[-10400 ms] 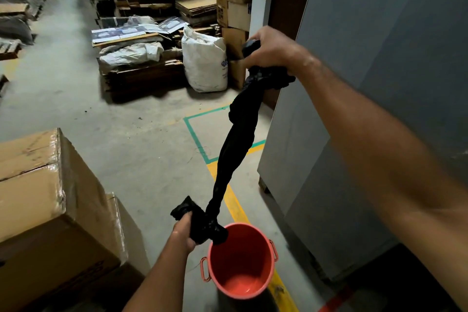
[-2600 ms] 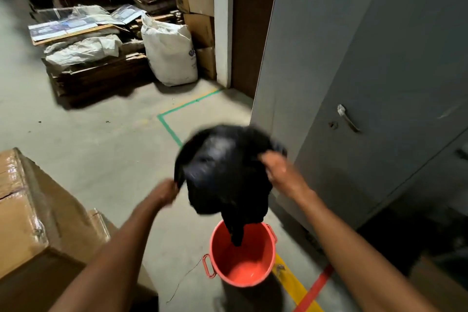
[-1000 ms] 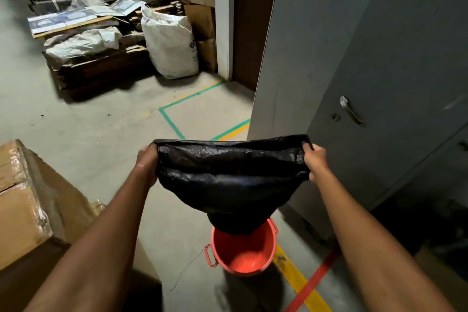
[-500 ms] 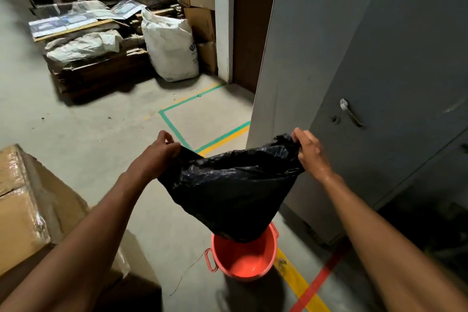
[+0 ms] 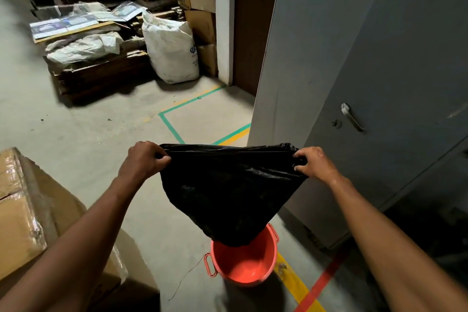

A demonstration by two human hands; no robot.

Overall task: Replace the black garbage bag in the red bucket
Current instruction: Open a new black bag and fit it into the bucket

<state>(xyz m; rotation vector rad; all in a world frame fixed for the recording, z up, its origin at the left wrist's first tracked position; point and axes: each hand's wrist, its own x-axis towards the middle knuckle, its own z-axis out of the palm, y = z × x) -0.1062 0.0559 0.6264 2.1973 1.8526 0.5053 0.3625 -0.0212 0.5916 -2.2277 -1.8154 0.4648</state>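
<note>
A black garbage bag hangs stretched flat between my two hands, its top edge pulled taut and level. My left hand pinches the bag's left top corner and my right hand pinches the right top corner. The bag narrows downward, and its lower tip hangs over the far part of the red bucket on the floor and hides that side of its rim. The bucket has small side handles, and its visible inside is bare.
A grey metal cabinet with a door handle stands close on the right. Wrapped cardboard boxes sit at the left. Farther back are a white sack and a loaded pallet. Green, yellow and red tape lines mark the concrete floor.
Both hands have spread apart and levelled, pulling the bag's top edge from slack and bunched to straight and taut. The bucket has not moved.
</note>
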